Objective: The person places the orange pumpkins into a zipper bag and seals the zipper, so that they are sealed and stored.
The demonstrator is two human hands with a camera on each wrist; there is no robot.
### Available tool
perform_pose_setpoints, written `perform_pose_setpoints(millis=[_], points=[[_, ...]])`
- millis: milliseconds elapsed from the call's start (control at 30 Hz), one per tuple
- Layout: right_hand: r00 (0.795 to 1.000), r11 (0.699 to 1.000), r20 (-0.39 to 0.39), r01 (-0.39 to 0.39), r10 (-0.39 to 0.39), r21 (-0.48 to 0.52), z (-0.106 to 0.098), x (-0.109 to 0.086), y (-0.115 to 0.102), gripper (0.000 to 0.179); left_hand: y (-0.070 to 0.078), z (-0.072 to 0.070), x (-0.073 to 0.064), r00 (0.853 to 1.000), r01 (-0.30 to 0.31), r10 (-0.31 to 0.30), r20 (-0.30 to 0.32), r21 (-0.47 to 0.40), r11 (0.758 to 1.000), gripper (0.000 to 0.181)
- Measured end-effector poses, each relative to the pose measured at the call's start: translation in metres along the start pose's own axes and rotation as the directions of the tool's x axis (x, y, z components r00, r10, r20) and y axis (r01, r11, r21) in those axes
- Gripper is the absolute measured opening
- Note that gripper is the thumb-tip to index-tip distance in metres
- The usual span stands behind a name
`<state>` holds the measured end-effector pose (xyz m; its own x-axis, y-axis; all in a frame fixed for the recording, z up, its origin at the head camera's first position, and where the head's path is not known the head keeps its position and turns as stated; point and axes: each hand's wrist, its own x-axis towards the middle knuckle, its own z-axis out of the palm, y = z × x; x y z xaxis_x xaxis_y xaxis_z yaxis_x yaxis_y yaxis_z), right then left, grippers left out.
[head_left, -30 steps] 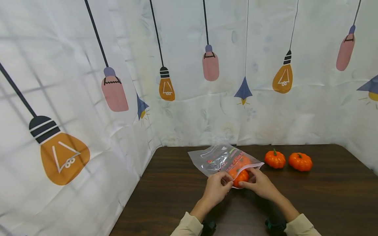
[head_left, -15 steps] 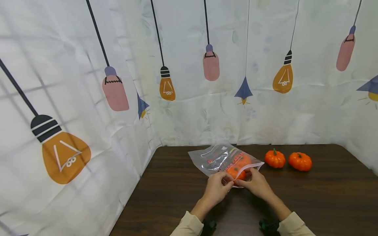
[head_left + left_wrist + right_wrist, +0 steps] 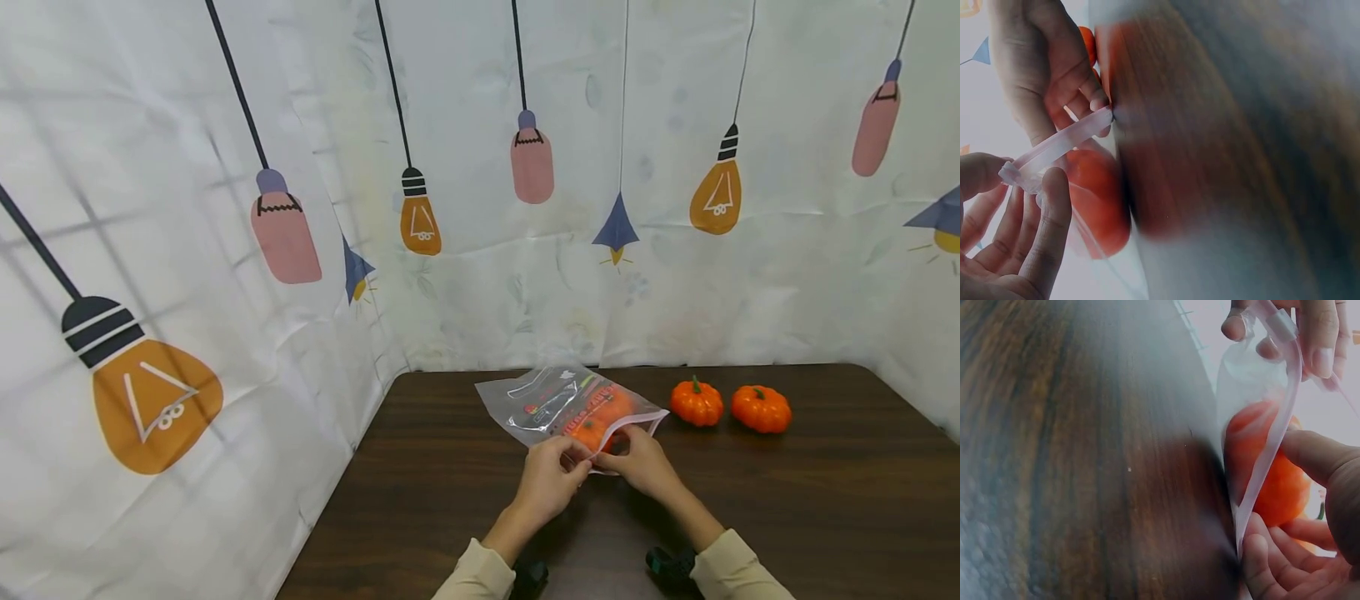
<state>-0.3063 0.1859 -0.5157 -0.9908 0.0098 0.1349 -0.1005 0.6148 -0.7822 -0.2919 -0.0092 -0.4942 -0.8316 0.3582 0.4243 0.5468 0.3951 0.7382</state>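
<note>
A clear zip bag [image 3: 521, 408] with printed lettering lies on the table, its pink-edged mouth facing the person. The left hand [image 3: 551, 482] pinches the corner of that mouth between thumb and fingers, beside the zip slider [image 3: 1282, 326]. At the opening, the right hand [image 3: 647, 467] holds an orange toy pumpkin [image 3: 1285, 487]; its thumb lies against the pumpkin and its fingers curl below. That pumpkin is mostly inside the bag. Another orange pumpkin [image 3: 613, 404] shows through the printed plastic farther in. How many the bag contains is partly hidden.
Two more orange toy pumpkins, one with an upright green stem [image 3: 697, 403] and one beside it [image 3: 762, 409], stand on the dark wooden table [image 3: 847, 500] right of the bag. Behind hangs a white curtain [image 3: 480, 317] printed with lamps.
The right hand has moved left and deeper into the bag's mouth, pushing the pumpkin inward. The left hand keeps its pinch on the corner. The two pumpkins outside have stayed put.
</note>
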Motion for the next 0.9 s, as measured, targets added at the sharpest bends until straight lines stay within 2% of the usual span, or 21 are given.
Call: perform_pose_setpoints(millis=[267, 400, 500, 600, 733, 900], points=[[0.999, 1.0, 0.049, 0.018, -0.019, 0.023, -0.003, 0.001, 0.002, 0.041, 0.001, 0.0, -0.001, 0.999, -0.03, 0.031, -0.021, 0.023, 0.999, 0.005], [0.996, 0.999, 0.084, 0.033, -0.034, 0.011, -0.01, 0.001, 0.002, 0.042, 0.001, 0.0, -0.001, 1.0, -0.013, 0.013, -0.005, -0.018, 1.0, 0.004], [0.988, 0.999, 0.145, 0.045, -0.048, 0.026, -0.02, 0.0, 0.001, 0.045, 0.002, 0.0, -0.001, 1.0, 0.01, -0.01, 0.011, -0.046, 0.999, 0.005], [0.972, 0.997, 0.223, 0.063, -0.072, 0.048, -0.031, -0.001, 0.001, 0.043, 0.002, 0.0, -0.001, 0.999, 0.036, -0.034, 0.024, -0.061, 0.998, 0.005], [0.933, 0.991, 0.339, 0.099, -0.122, 0.084, -0.048, 0.0, 0.004, 0.044, 0.002, -0.001, -0.001, 0.997, 0.071, -0.067, 0.043, -0.086, 0.994, 0.004], [0.897, 0.985, 0.41, 0.131, -0.167, 0.114, -0.068, 0.002, 0.009, 0.04, 0.002, -0.001, -0.002, 0.997, 0.072, -0.068, 0.048, -0.093, 0.993, 0.005]])
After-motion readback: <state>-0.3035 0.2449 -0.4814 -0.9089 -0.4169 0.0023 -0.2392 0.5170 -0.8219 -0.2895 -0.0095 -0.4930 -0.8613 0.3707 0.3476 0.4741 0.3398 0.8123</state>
